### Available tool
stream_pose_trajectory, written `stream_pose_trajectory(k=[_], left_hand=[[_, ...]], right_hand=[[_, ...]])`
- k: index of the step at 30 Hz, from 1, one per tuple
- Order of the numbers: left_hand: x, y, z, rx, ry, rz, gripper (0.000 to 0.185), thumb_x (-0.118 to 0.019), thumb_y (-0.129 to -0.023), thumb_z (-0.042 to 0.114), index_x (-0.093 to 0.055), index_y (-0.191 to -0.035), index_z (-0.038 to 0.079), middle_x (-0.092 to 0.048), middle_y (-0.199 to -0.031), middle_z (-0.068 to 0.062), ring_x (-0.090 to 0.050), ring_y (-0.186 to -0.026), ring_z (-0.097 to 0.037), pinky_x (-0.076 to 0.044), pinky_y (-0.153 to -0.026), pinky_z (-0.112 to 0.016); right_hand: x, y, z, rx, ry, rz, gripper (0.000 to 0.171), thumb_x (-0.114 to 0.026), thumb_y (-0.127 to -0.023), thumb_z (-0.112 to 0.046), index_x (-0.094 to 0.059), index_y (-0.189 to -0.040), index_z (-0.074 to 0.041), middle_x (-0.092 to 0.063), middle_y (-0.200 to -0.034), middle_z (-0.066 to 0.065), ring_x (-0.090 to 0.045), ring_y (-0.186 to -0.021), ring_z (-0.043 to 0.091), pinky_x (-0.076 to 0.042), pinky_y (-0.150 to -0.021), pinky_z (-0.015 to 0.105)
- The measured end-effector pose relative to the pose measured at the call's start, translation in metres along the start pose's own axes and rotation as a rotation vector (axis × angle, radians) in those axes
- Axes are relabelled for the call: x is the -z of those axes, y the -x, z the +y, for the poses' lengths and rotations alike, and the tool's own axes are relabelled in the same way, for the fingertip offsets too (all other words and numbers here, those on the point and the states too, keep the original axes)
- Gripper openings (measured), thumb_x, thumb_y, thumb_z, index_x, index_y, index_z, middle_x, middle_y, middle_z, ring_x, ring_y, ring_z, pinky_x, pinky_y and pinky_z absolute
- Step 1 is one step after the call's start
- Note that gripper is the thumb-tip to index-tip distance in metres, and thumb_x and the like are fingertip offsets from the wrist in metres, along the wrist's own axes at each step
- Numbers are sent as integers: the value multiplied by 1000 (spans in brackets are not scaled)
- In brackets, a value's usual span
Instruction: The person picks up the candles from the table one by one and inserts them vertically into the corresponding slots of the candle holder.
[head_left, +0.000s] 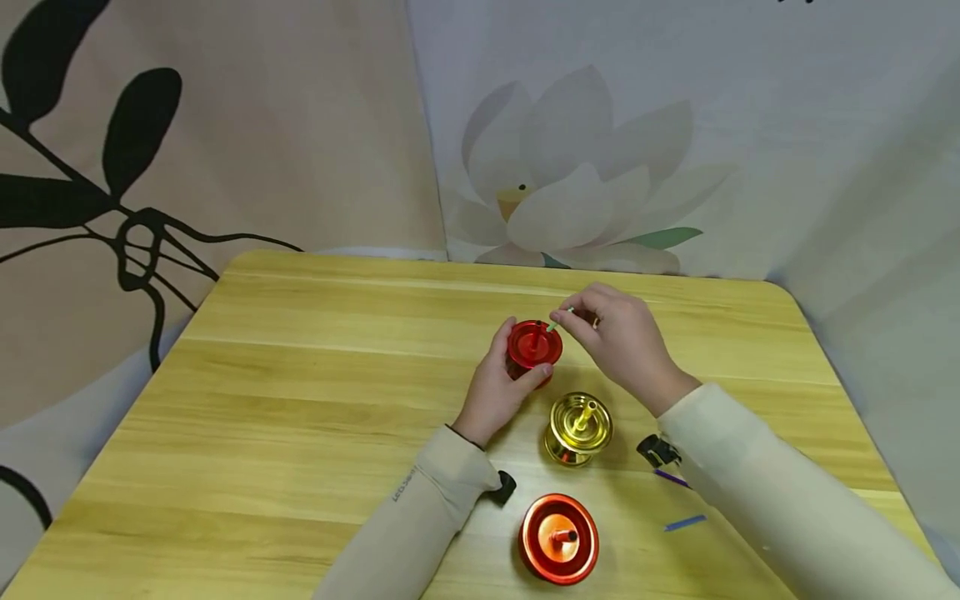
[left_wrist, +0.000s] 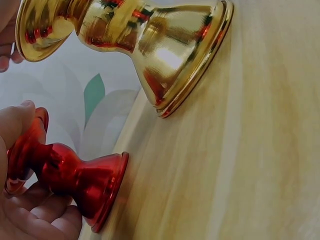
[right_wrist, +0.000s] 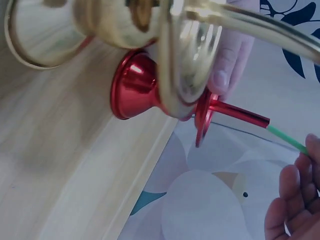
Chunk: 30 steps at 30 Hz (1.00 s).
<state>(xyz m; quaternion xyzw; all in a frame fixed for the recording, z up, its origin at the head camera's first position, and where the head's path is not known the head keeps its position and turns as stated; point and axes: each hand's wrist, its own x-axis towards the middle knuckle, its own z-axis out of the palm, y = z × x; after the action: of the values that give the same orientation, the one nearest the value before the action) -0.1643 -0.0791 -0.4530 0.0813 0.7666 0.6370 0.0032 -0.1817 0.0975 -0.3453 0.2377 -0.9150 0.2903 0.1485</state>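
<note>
My left hand (head_left: pixel 495 390) grips a shiny red candle holder (head_left: pixel 533 353) around its upper cup, thumb on the near side. The holder stands upright on the table, and a thin tube rises from its dish. Between thumb and fingertips, my right hand (head_left: pixel 621 340) pinches a thin green stick (head_left: pixel 553 327). In the right wrist view the lower end of the green stick (right_wrist: pixel 287 139) meets the open top of the red tube (right_wrist: pixel 242 114). A gold candle holder (head_left: pixel 579 435) stands just nearer, below both hands, and partly covers the red one in that view.
Near the table's front stands an orange-red candle holder (head_left: pixel 534 542) with a similar central tube. A blue stick (head_left: pixel 686 523) and a purple stick (head_left: pixel 671 478) lie to the right, close to my right sleeve (head_left: pixel 757 475). Behind the wooden table (head_left: pixel 300 400) hang printed curtains (head_left: pixel 337 125).
</note>
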Motion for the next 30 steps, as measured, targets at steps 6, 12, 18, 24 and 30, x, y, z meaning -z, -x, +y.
stream_pose_trajectory(k=[6, 12, 18, 24, 30], left_hand=[[1, -1, 0, 0, 2, -3, 87, -76, -91, 16, -21, -159, 4, -51, -147, -14, -55, -130, -23, -44, -109, -34], [1, -2, -2, 10, 0, -1, 88, -76, -91, 18, -21, -159, 5, -50, -148, -13, -54, -131, -22, -43, -110, -34], [0, -3, -3, 14, 20, -5, 88, -76, -92, 18, -21, -159, 5, -50, -148, -13, -54, -131, -22, -43, -110, -34], [-1, 0, 0, 22, 35, -14, 87, -75, -92, 16, -20, -159, 6, -48, -150, -13, -54, -131, -22, -44, -109, -34], [-1, 0, -2, 20, 44, -12, 88, -75, -92, 16, -20, -159, 6, -48, -150, -12, -54, -131, -22, -44, -109, -33]], right_hand=[[-2, -7, -3, 31, -9, 30, 12, -75, -93, -21, -75, -93, -9, -63, -80, -2, -56, -71, 14, -47, -60, 31], [-6, -11, -5, 28, -12, 21, 11, -76, -92, -22, -76, -93, -11, -64, -81, -3, -56, -71, 13, -46, -59, 30], [-7, -14, -8, 15, -20, -21, 15, -78, -90, -24, -77, -96, -11, -67, -85, -3, -59, -75, 14, -49, -63, 31], [-6, -12, -7, -20, -19, -62, 26, -79, -88, -29, -77, -104, -8, -66, -89, -1, -61, -77, 16, -51, -64, 32], [-5, -6, -3, -29, -23, -65, 26, -79, -88, -29, -77, -105, -8, -65, -89, -2, -60, -76, 15, -50, -65, 32]])
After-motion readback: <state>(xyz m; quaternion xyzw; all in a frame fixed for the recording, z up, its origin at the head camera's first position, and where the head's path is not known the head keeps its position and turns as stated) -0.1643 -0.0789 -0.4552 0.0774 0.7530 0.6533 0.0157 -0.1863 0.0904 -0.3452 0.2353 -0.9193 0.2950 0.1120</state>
